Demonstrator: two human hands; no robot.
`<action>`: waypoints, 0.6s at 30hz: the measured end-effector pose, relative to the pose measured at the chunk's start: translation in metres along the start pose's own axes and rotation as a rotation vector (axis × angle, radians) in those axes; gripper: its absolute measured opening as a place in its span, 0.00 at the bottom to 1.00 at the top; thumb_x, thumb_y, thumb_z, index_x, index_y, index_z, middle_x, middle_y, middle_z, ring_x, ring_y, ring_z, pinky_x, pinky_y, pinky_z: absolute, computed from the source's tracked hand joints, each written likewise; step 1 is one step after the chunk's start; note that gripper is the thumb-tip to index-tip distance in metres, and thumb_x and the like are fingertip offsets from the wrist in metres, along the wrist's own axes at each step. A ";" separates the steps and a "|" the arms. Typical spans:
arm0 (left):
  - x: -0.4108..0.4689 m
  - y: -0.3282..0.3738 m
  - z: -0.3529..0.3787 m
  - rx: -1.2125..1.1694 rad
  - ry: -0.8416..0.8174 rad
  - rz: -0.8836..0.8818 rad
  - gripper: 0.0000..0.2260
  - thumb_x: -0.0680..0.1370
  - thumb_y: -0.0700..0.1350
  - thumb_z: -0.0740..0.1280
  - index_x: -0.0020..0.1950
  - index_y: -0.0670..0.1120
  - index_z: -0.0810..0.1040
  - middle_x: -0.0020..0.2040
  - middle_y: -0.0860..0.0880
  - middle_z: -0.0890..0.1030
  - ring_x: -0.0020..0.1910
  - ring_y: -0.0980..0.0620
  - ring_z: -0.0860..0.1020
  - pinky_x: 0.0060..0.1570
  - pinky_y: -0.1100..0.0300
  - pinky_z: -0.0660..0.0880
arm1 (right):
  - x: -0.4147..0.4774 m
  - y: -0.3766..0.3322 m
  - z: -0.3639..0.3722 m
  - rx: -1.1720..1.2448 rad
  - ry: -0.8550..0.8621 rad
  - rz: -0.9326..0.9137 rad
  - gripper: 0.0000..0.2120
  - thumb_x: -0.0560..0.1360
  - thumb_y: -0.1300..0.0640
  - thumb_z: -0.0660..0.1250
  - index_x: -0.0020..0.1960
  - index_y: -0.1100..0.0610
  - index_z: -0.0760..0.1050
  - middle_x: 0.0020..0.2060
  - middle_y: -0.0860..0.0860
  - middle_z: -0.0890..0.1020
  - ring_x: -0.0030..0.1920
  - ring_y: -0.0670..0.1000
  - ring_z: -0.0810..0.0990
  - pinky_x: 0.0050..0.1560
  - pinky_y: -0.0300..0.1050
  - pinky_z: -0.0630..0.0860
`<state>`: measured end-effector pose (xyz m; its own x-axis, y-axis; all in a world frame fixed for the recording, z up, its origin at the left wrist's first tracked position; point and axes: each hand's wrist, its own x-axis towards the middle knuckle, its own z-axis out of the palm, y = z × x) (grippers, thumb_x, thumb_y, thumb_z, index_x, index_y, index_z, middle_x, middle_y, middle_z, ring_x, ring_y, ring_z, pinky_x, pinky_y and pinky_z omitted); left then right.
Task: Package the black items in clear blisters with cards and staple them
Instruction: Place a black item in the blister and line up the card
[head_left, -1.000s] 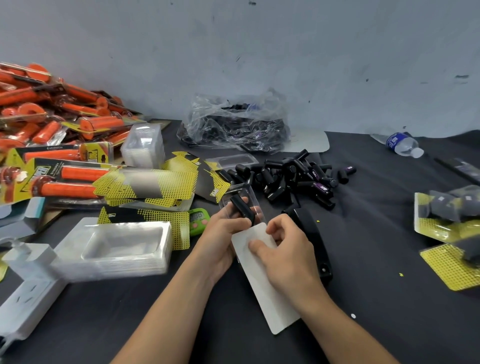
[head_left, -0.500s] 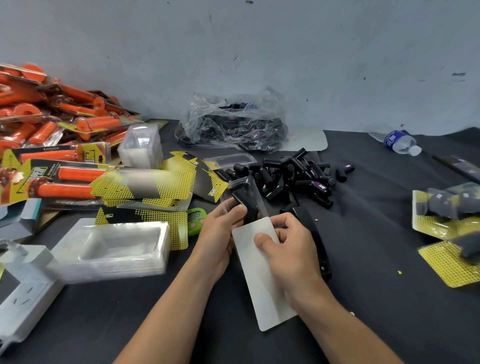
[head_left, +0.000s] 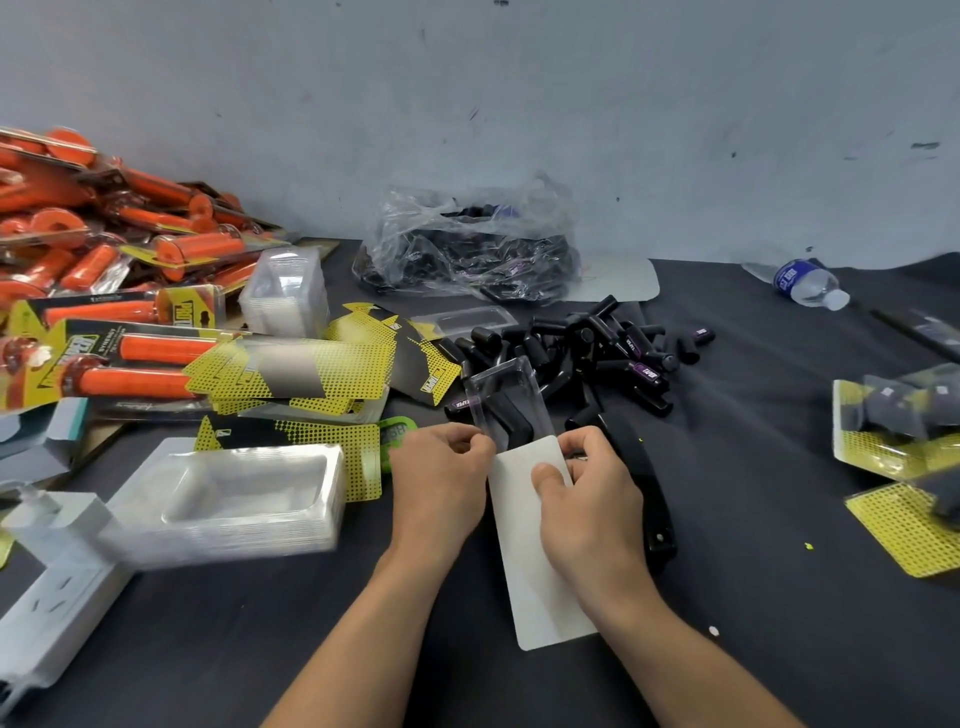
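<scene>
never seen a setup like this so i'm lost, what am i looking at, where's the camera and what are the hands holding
No machine here: a person works with bare hands, filmed by a camera worn on the head, looking down. The left hand pinches a clear blister with a black item inside; the right hand pinches a white card whose top meets that blister. On the dark table lie a pile of black items, a stack of empty blisters, yellow cards, orange packaged goods, a plastic bag, a water bottle and a long black tool, probably the stapler.
</scene>
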<state>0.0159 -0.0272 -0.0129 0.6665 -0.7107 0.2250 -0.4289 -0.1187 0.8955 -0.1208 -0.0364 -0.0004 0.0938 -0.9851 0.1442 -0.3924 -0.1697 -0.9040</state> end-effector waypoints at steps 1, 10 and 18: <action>0.000 -0.001 0.000 0.001 -0.016 0.000 0.06 0.76 0.42 0.72 0.46 0.48 0.88 0.27 0.68 0.78 0.35 0.73 0.78 0.30 0.78 0.70 | 0.000 0.000 0.000 -0.008 -0.001 -0.005 0.08 0.79 0.60 0.69 0.48 0.48 0.72 0.41 0.45 0.82 0.40 0.41 0.78 0.35 0.28 0.70; 0.003 0.000 -0.008 -0.459 -0.214 -0.266 0.08 0.78 0.32 0.67 0.50 0.41 0.85 0.35 0.44 0.86 0.33 0.49 0.85 0.32 0.59 0.81 | 0.007 0.004 -0.003 0.087 -0.004 0.075 0.06 0.77 0.60 0.68 0.47 0.49 0.74 0.38 0.48 0.85 0.38 0.50 0.82 0.36 0.42 0.74; 0.005 -0.004 -0.010 -0.641 -0.371 -0.298 0.14 0.73 0.25 0.71 0.56 0.38 0.83 0.41 0.42 0.86 0.36 0.48 0.85 0.34 0.61 0.80 | 0.012 0.008 -0.005 0.249 -0.007 0.215 0.08 0.77 0.63 0.68 0.46 0.51 0.76 0.37 0.53 0.86 0.39 0.58 0.84 0.40 0.56 0.81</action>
<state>0.0270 -0.0231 -0.0113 0.4027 -0.9098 -0.1003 0.2449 0.0015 0.9695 -0.1275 -0.0495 -0.0034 0.0397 -0.9973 -0.0623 -0.1685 0.0548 -0.9842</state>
